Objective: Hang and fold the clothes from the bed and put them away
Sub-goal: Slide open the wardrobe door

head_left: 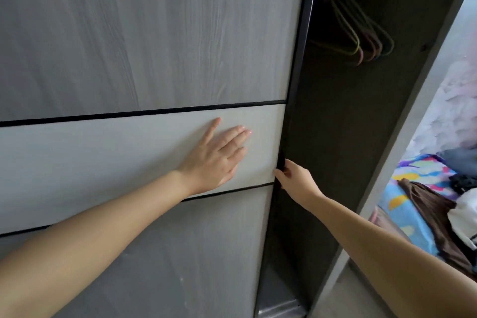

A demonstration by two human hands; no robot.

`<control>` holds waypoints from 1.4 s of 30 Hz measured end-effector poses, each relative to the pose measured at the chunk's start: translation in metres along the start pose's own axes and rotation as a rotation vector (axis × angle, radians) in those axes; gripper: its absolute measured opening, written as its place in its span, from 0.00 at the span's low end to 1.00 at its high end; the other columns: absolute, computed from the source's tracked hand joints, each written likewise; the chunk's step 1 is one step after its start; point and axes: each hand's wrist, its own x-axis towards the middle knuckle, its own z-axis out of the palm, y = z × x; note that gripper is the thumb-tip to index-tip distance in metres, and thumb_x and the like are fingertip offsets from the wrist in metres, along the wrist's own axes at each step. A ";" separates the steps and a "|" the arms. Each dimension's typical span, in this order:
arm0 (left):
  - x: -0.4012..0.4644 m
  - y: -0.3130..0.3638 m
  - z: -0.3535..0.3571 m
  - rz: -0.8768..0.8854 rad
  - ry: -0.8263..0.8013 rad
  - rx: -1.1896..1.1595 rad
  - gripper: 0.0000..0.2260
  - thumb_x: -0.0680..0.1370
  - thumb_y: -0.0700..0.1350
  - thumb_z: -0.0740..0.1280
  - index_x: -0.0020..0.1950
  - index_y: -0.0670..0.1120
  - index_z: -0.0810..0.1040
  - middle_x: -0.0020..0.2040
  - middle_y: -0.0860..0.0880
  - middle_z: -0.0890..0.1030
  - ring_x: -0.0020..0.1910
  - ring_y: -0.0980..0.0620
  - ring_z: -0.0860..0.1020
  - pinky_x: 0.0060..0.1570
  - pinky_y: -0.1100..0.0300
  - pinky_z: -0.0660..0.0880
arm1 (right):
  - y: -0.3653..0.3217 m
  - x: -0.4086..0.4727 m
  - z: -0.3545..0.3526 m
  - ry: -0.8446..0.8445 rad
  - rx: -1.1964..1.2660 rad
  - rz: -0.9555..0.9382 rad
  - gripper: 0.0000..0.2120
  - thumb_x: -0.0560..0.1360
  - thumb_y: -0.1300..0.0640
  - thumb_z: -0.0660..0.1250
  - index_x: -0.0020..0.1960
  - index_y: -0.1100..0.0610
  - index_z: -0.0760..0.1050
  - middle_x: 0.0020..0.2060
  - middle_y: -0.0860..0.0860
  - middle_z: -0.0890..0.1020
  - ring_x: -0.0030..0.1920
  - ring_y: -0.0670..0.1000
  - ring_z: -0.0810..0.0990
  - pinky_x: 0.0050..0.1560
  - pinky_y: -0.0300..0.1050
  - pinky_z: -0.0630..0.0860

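Left hand (pixel 216 155): flat, fingers straight, palm pressed on the pale band of the grey wood-grain sliding wardrobe door (pixel 144 41); right hand (pixel 293 178): fingers curled round the door's black edge. Slide evenly, pushing and pulling together, until the coloured plastic hangers (pixel 361 33) are reachable. Clothes (pixel 436 217): heaped on the patterned bed beyond the wardrobe's right edge.

A grey wood-grain sliding door (pixel 144 33) is seen at left, crossed by a paler band (pixel 103 152) (edged by thin black lines). A grey upright panel (pixel 402 162) is observed at right.
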 end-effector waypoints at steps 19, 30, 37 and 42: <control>-0.063 -0.056 -0.049 -0.758 -0.064 0.017 0.41 0.71 0.58 0.70 0.77 0.48 0.53 0.77 0.42 0.60 0.76 0.48 0.53 0.60 0.22 0.46 | -0.120 -0.016 0.143 -0.318 -0.190 -0.270 0.14 0.78 0.47 0.65 0.49 0.60 0.76 0.42 0.54 0.83 0.33 0.47 0.83 0.37 0.37 0.76; -0.160 -0.115 -0.086 -0.814 -0.201 0.049 0.36 0.73 0.58 0.61 0.77 0.47 0.53 0.76 0.41 0.58 0.76 0.45 0.55 0.62 0.22 0.50 | -0.197 -0.045 0.231 -0.400 -0.227 -0.460 0.15 0.79 0.50 0.63 0.55 0.62 0.74 0.46 0.57 0.83 0.48 0.58 0.80 0.50 0.51 0.77; -0.212 -0.145 -0.105 -0.844 -0.266 0.092 0.37 0.73 0.58 0.62 0.77 0.47 0.52 0.77 0.40 0.57 0.76 0.44 0.52 0.63 0.23 0.50 | -0.228 -0.051 0.281 -0.410 -0.227 -0.592 0.41 0.78 0.41 0.60 0.78 0.51 0.37 0.78 0.49 0.46 0.71 0.54 0.67 0.57 0.45 0.73; -0.241 -0.163 -0.114 -0.857 -0.278 0.132 0.37 0.73 0.58 0.62 0.77 0.46 0.52 0.76 0.39 0.57 0.76 0.43 0.52 0.64 0.24 0.49 | -0.246 -0.062 0.318 -0.396 -0.396 -0.703 0.39 0.81 0.43 0.53 0.76 0.57 0.31 0.77 0.53 0.37 0.71 0.53 0.68 0.51 0.39 0.74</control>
